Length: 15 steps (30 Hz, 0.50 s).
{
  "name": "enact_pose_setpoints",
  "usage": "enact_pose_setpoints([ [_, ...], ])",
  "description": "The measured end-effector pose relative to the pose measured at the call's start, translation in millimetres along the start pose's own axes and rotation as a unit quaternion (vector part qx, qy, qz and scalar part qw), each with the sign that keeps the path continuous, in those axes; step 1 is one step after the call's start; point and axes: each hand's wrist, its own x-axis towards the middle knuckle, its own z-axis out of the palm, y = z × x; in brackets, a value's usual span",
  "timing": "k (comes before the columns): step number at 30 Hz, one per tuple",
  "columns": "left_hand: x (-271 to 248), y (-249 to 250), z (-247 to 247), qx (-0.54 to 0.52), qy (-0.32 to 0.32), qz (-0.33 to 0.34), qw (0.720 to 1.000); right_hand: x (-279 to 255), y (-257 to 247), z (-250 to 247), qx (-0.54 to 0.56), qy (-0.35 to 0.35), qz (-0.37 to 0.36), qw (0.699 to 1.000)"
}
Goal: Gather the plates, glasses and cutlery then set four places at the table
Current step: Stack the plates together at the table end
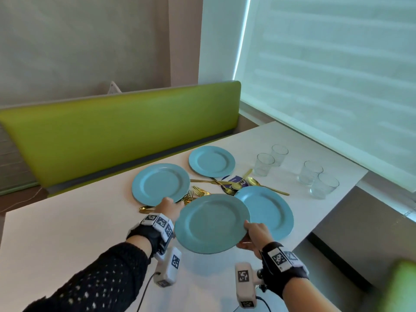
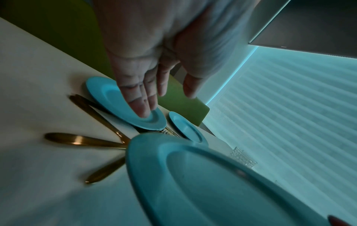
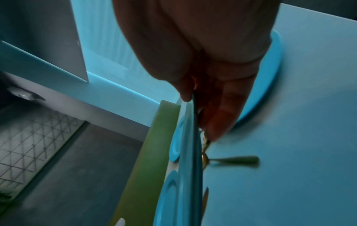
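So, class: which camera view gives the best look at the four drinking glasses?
The head view: all four glasses stand in plain sight on the white table, right of the plates. The left wrist view catches only one blurred patch of glass beyond the held plate. The right wrist view shows none.

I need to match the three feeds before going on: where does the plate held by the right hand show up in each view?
Head: the held plate is at lower centre, with the right hand gripping its near right rim.
Left wrist: it fills the lower right.
Right wrist: it is seen edge-on, at lower centre.
Shared landmark: the green bench back.
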Motion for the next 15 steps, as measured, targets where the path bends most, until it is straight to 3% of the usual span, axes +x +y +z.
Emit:
enact_pose_setpoints([
  [6,23,43,36,-0.026,-0.034,-0.007,0.999,33,-55,-48,-0.026,-0.036,-0.042,0.998],
  [12,40,78,63,-0.199,-0.052,-0.051,0.977,84,-75,-91,-0.021,-0.035,-0.054,0.998],
  [15,46,92,80,-0.226,-0.043,-0.049,0.972,112,-78,-106,-0.061,-0.02,-0.043,0.997],
])
